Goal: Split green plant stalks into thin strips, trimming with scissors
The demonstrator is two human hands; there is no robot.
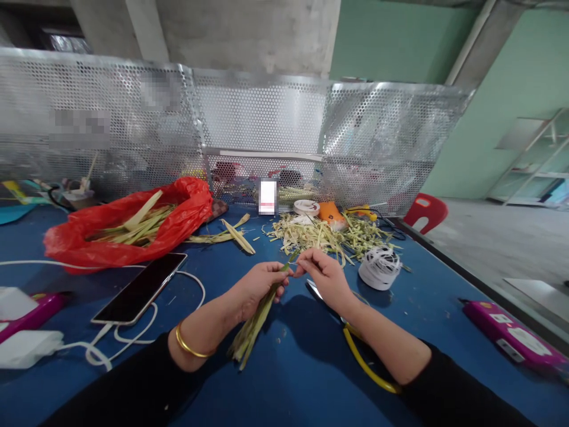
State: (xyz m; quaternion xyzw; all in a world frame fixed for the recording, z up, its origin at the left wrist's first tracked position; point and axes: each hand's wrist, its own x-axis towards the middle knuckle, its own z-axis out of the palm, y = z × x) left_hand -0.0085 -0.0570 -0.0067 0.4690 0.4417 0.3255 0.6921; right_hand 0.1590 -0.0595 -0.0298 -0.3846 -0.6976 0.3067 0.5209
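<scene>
My left hand (267, 281) is closed round a bundle of pale green plant strips (255, 329), whose loose ends hang down toward me. Close beside it, my right hand (320, 270) pinches at the bundle's upper end. A thin whitish strand seems to run between the fingertips, too fine to make out fully. Under my right forearm lies a pair of scissors with yellow handles (367, 370), partly hidden by the arm. Right of that hand sits a loose coil of white strip (380, 268).
A red plastic bag (120, 256) of leaf strips stands at left, behind a phone (140, 289) with a white cable. Strip scraps (306, 235) are heaped at the back, near an orange packet (331, 213). Magenta tools lie at both sides. A perforated metal screen (267, 110) borders the blue table.
</scene>
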